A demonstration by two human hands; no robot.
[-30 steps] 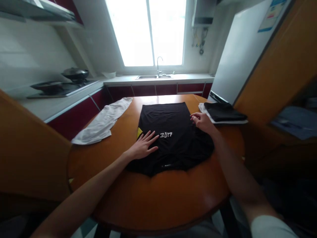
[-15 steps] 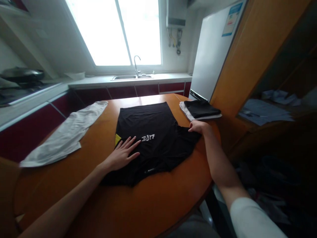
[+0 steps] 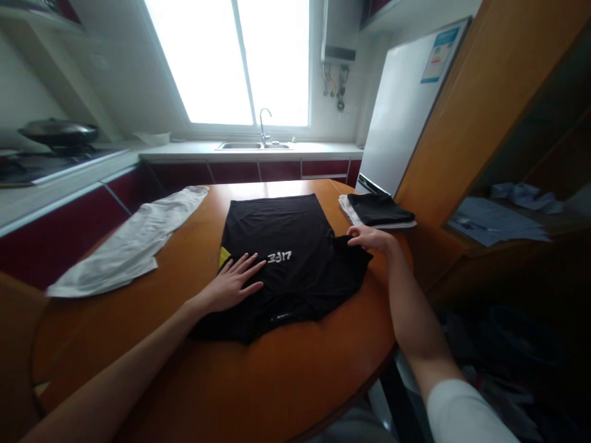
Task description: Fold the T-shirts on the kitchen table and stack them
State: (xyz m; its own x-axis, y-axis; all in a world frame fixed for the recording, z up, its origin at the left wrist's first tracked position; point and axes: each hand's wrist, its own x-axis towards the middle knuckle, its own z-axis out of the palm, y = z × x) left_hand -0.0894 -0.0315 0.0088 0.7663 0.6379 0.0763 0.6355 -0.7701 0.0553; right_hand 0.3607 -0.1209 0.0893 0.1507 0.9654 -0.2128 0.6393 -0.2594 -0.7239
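Observation:
A black T-shirt (image 3: pixel 286 246) with white lettering lies spread on the round orange table (image 3: pixel 277 369). My left hand (image 3: pixel 233 285) rests flat on its left half, fingers spread. At the shirt's right edge my right hand (image 3: pixel 369 237) pinches the sleeve fabric, fingers curled on it. A yellow tag (image 3: pixel 224 256) shows just above my left fingers.
A white garment (image 3: pixel 129 246) lies folded long at the table's left. A stack of folded black and white clothes (image 3: pixel 376 210) sits at the far right, by a white fridge (image 3: pixel 406 111). Behind are a counter, sink (image 3: pixel 253 145) and stove with a pan (image 3: pixel 58 132).
My right hand went out to the shirt's right sleeve edge and gripped it. My left hand stayed flat on the shirt. The camera turned to the right.

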